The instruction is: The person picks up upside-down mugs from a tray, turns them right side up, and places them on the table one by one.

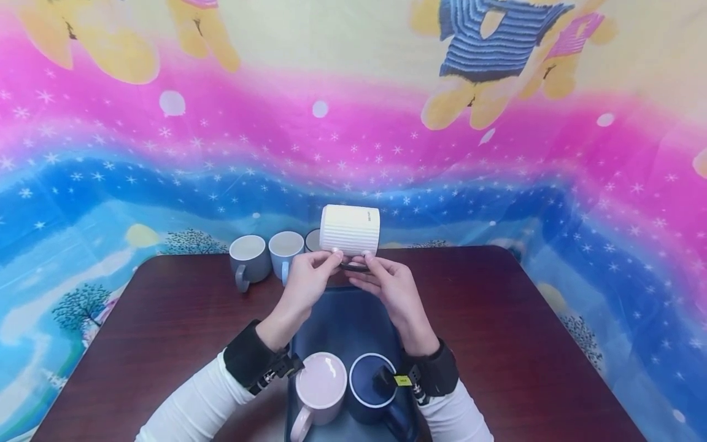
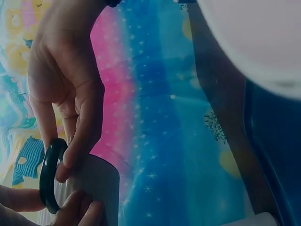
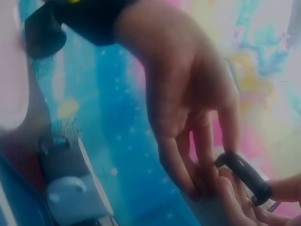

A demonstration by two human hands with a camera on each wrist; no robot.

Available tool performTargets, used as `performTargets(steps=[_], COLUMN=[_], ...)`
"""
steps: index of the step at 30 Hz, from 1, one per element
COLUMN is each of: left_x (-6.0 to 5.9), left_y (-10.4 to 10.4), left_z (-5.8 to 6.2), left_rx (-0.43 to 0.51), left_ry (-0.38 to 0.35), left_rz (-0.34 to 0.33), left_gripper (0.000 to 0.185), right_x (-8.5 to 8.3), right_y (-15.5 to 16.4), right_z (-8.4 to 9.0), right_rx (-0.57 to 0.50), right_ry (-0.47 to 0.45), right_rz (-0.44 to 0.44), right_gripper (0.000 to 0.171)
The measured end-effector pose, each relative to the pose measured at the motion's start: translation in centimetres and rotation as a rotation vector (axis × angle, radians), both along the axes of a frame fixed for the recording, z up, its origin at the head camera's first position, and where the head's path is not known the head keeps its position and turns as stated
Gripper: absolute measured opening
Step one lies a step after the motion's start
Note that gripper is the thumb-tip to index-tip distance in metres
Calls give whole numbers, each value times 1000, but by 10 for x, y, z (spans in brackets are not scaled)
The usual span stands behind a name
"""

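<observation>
My left hand (image 1: 305, 281) raised over mid-table, fingertips pinching, my right hand (image 1: 388, 283) beside it, fingers likewise pinching, fingertips nearly meeting, white sleeves, black wrist straps

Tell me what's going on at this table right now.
A person holds a white ribbed mug up above a dark blue tray, with the left hand and right hand both pinching its dark handle. A pink mug and a navy mug stand on the tray's near end. More mugs, including a grey mug and a light blue mug, line the table's far edge.
</observation>
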State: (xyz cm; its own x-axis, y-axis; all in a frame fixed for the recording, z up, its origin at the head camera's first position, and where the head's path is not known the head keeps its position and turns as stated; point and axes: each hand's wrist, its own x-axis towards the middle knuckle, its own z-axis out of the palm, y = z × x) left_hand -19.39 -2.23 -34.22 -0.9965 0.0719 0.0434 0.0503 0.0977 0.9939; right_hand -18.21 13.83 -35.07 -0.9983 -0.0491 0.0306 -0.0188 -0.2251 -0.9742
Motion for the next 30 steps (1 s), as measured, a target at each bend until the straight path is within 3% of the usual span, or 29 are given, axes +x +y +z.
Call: performTargets(steps=[7, 14, 24, 30], left_x=[0, 0, 1, 0], left_y=[2, 8, 9, 9], left_z=[4, 5, 1, 0], left_rx=[9, 66, 86, 102], left_ry=[10, -27, -50, -41], left_rz=[12, 36, 12, 6], left_gripper=[29, 30, 32, 30], right_x=[2, 3, 3, 2], right_y=[-6, -11, -13, -14], right_z=[2, 7, 7, 7], right_rx=[-243, -468, -522, -521], right_ry=[-53, -88, -142, -115], right_rz=[4, 77, 66, 63], right_gripper=[26, 24, 24, 23])
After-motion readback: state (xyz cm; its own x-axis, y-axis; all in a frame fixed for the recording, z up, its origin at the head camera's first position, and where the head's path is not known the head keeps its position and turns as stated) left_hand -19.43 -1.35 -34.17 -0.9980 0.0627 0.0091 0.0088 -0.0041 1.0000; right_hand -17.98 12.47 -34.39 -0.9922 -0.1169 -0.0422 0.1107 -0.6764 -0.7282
